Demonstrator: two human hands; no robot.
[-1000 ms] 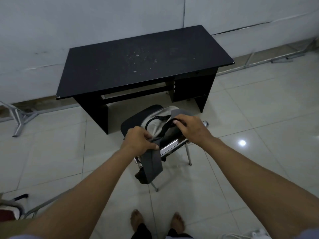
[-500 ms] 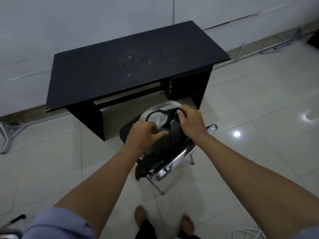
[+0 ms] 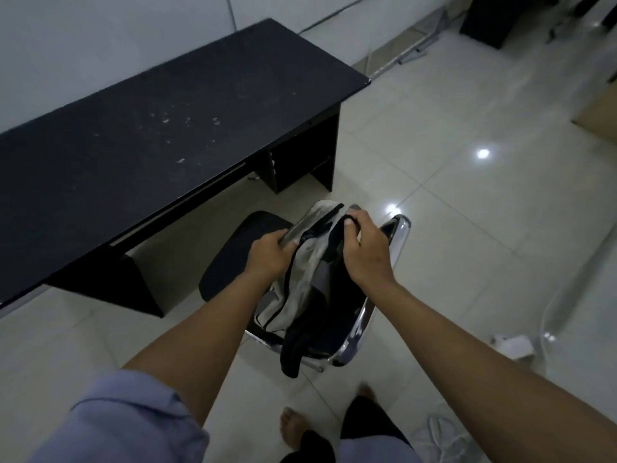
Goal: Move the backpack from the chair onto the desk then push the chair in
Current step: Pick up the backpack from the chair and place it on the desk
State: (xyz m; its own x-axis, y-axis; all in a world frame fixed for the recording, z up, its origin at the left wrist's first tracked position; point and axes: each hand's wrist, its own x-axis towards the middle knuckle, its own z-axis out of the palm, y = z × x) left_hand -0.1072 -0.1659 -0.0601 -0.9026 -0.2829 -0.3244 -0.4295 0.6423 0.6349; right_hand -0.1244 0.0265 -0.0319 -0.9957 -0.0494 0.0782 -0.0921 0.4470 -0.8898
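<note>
A dusty black desk stands bare as the left hand and right hand clamp the grey-and-black backpack, now raised upright off the chair (straps dangling); a second earlier it lay slumped lower, so the lift has begun.

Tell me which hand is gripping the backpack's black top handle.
The right hand: it curls around the black handle at the backpack's top, while the left hand pinches the grey fabric edge beside the zipper.
</note>
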